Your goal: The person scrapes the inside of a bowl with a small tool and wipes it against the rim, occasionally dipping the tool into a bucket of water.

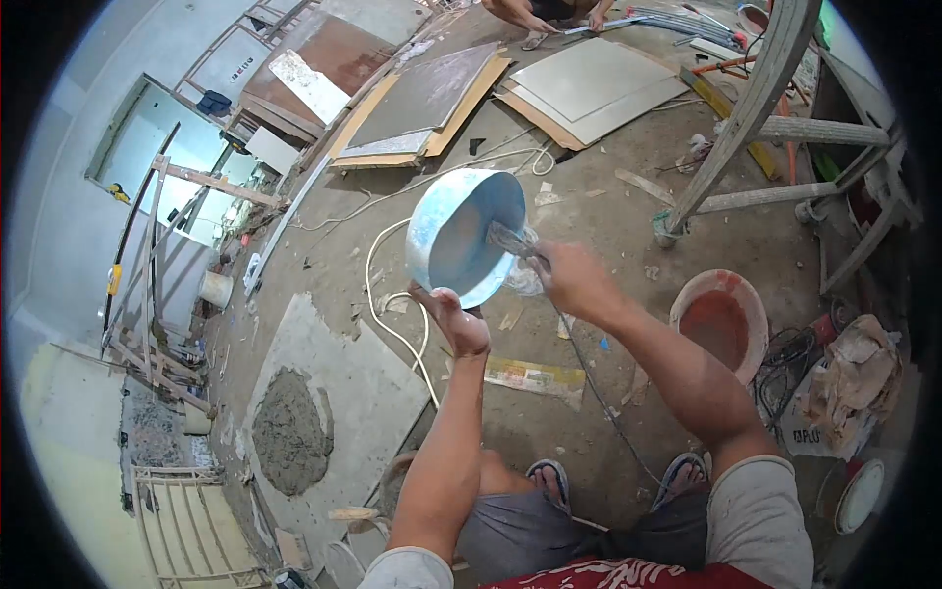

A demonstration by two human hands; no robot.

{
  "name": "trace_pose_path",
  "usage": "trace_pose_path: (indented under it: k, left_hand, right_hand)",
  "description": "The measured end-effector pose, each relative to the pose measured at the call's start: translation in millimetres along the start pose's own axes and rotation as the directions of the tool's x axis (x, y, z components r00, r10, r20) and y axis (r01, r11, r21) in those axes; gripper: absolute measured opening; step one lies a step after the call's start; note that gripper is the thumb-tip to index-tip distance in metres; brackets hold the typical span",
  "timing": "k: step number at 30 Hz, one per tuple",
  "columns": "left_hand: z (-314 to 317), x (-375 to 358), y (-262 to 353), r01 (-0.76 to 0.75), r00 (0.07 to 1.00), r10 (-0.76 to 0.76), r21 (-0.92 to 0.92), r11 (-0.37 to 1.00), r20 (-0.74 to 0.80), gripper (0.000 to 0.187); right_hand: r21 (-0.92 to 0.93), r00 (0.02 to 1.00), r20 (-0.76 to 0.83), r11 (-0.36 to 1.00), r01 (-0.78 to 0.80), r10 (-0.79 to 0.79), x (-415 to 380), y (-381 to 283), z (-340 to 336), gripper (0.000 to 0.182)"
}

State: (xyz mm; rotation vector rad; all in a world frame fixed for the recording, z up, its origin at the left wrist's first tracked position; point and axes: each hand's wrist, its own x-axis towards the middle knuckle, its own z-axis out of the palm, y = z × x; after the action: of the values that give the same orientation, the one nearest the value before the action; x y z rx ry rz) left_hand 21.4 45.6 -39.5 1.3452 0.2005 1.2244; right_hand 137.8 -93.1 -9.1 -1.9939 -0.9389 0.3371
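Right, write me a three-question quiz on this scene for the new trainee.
1. Fill in the blank: the ____ hand grips a tool that reaches into the light-blue bowl.
2. True or false: the bowl stands on the ground with no hand touching it.
3. Multiple choice: where does the grey mortar-like heap lie?
A) In the bowl
B) On the flat slab
C) On the stacked tiles

Key:
1. Right: the right hand grips the tool.
2. False: the left hand supports the bowl from below.
3. B
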Motion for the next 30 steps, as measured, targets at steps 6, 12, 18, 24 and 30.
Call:
trace_pose_path:
  k: [6, 12, 18, 24, 30]
  left_hand:
    - [0.9, 1.7, -2.1, 0.017, 1.000, -0.017, 0.028, 0.999, -0.002, 0.074]
    - [-7.9, -0.5, -8.3, 0.044, 0.999, -0.043, -0.015, 0.999, 0.013, 0.072]
    - [1.5, -0.2, -2.0, 0.054, 0.998, -0.054, -0.001, 0.999, -0.041, 0.075]
    - [0.8, 1.4, -4.5, 0.054, 0.998, -0.053, 0.056, 0.997, -0.018, 0.072]
    - [7.2, 9.5, 11.9, 0.174, 0.969, -0.187, -0.092, 0.980, -0.163, 0.073]
  right_hand:
    - [0.282, 0.902, 0.427, 0.938, -0.201, 0.065, -5.1, -9.7, -1.2, 0.028]
    - [0.161, 0.972, 0.149, 0.974, 0.157, -0.181, 0.6, 10.7, 20.1, 0.031]
    - [0.100, 0.975, 0.172, 0.987, 0.125, -0.141, 3.1, 7.0, 7.9, 0.030]
    - [0.245, 0.857, 0.511, 0.946, -0.214, 0.062, -12.0, -27.9, -12.9, 0.031]
    - [0.001, 0.956, -0.051, 0.958, 0.288, -0.287, -9.2, 0.1, 6.4, 0.034]
